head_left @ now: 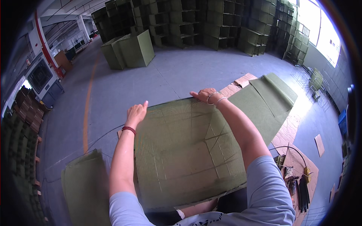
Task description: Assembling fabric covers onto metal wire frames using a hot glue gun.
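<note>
Green panel (177, 124), grey floor (173, 73) around

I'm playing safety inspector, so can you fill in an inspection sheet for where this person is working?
Surface: grey floor; cardboard lies on it at right; whatever supports the panel is hidden.
Job's things: a see-through green panel in front of the person; a green sheet to its right; green sheets at lower left.
Clutter: black strips at lower right.
Hands: left hand and right hand at the panel's far edge; finger grip unclear.
Cables: a black cable curves to a yellow fitting.
Surroundings: stacked green boxes behind, bright window at right.
</note>
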`<state>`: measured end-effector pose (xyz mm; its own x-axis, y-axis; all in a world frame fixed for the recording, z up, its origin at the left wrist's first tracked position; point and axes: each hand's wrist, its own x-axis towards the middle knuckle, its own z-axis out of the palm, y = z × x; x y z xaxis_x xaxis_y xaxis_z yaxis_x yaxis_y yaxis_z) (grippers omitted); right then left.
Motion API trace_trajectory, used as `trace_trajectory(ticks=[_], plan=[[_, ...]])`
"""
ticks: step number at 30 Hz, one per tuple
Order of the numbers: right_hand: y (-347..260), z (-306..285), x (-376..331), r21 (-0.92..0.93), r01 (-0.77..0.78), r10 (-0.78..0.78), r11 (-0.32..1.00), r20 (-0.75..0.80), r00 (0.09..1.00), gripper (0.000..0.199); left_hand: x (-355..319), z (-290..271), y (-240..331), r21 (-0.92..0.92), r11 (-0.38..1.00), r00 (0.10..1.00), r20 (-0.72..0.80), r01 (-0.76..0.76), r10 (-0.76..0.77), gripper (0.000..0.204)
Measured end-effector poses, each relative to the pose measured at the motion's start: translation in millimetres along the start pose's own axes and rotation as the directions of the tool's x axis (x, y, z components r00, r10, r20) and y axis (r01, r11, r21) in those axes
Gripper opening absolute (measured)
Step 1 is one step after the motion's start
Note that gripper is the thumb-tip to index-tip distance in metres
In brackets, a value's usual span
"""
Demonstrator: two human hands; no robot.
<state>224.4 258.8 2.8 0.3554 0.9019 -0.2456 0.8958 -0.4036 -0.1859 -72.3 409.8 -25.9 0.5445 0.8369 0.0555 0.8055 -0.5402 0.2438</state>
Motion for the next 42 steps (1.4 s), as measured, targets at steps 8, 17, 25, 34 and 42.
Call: trace_trajectory(ticks=[8, 17, 25, 34, 42], plan=[[75, 34, -19, 0.084, 0.006, 0.021, 0.996, -0.318, 0.948, 0.095, -26, 30, -42, -0.521, 0.854, 0.991, -0.114, 0.005, -0.075, 0.073], [80, 54, -157, 0.416, -0.049, 0.11, 0.908, -0.124, 0.986, 0.098, -157, 31, -54, -0.802, 0.593, 0.996, 0.086, 0.077, -0.013, 0.074], [88, 94, -278, 0.539, 0.07, 0.032, 0.839, -0.177, 0.984, 0.088, -297, 26, -42, -0.787, 0.61, 0.994, 0.112, 0.092, -0.005, 0.073], [69, 135, -384, 0.525, 0.118, 0.078, 0.843, -0.336, 0.938, 0.069, -390, 16, -2, -0.711, 0.7, 0.988, -0.051, 0.066, -0.144, 0.073], [40, 147, -380, -0.103, 0.072, -0.124, 0.992, -0.682, 0.721, 0.07, -359, 15, 34, -0.225, 0.971, 0.879, -0.475, -0.083, -0.035, 0.073]])
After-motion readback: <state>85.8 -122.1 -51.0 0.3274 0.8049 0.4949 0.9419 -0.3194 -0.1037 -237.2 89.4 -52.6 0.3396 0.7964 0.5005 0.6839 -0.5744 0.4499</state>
